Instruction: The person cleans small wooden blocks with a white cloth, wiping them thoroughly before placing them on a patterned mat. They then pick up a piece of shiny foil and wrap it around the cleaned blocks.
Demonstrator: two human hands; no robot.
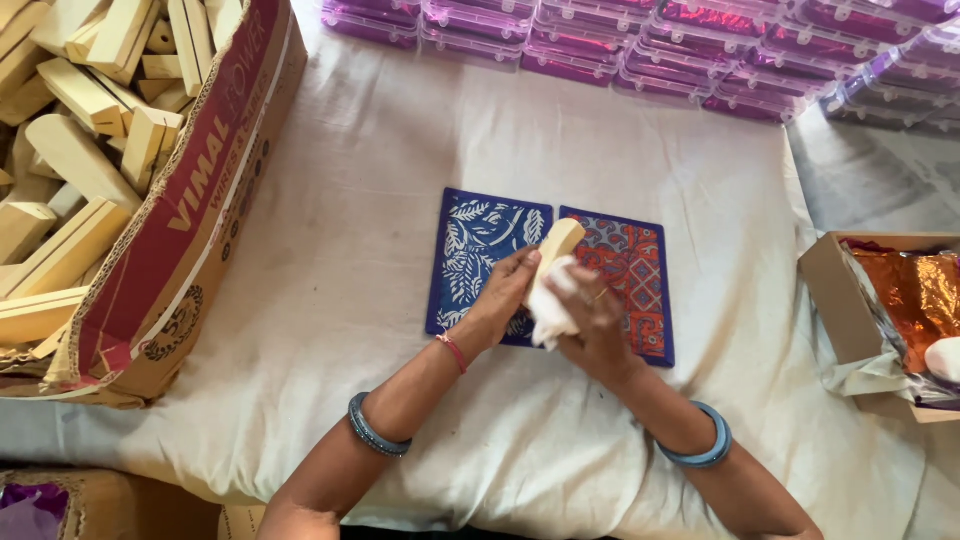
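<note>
Left hand [505,290] grips a pale wooden block [557,243] low down, its lower part hidden behind both hands; right hand [590,320] presses a crumpled white cloth [552,308] against it, fingers curled. Both hover over two patterned printed mats, blue-white [475,240] and red-blue [635,265], on the white-sheeted bench [380,180]. Cardboard box of wooden blocks [150,200] is cut off at left.

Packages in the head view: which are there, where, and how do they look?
Large carton: left, brown with red printed panel, full of pale wooden blocks.
Small carton: right edge, open, brown, holding orange foil.
Clear lidded boxes: top, rows, purple contents.
</note>
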